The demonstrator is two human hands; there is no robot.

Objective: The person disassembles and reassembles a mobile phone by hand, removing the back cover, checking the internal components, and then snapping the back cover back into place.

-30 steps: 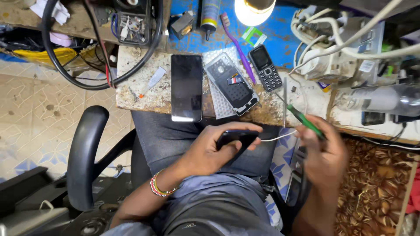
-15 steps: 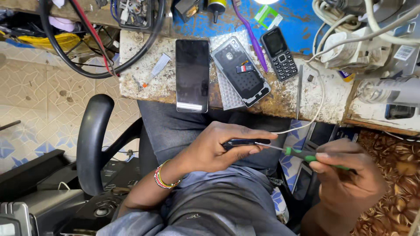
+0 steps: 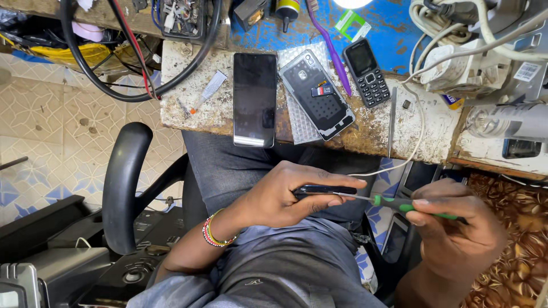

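**Hands meet over the lap: screwdriver tip against a small dark device**

Both hands work low, over the person's lap, in front of the workbench [image 3: 411, 137]. The left hand [image 3: 285, 197] is curled closed around a small dark device [image 3: 322, 190], thumb on top, fingers wrapped underneath, holding it edge-on so only a thin strip shows. The right hand [image 3: 456, 228] is pinched shut on a green-handled screwdriver [image 3: 399, 204], whose thin metal shaft runs left to touch the device's end, near the left fingertips.

On the bench lie 3 phones: a black smartphone [image 3: 254, 98] face up, hanging slightly over the front edge; an opened phone [image 3: 317, 94] with its back exposed, resting on bubble wrap [image 3: 297, 122]; and a small keypad phone [image 3: 368, 71]. A purple toothbrush [image 3: 331, 48] lies between the last 2, and a small tube [image 3: 210, 90] sits near the left end. A white cable [image 3: 419, 131] trails off the bench towards the hands.

Risks, as I judge them: the tip sits close to the left fingers, so a slip under pressure could jab them or gouge the device. With the work held over the lap, any loosened small part could drop into clothing or onto the floor. The overhanging smartphone could be knocked off by a raised forearm or knee.
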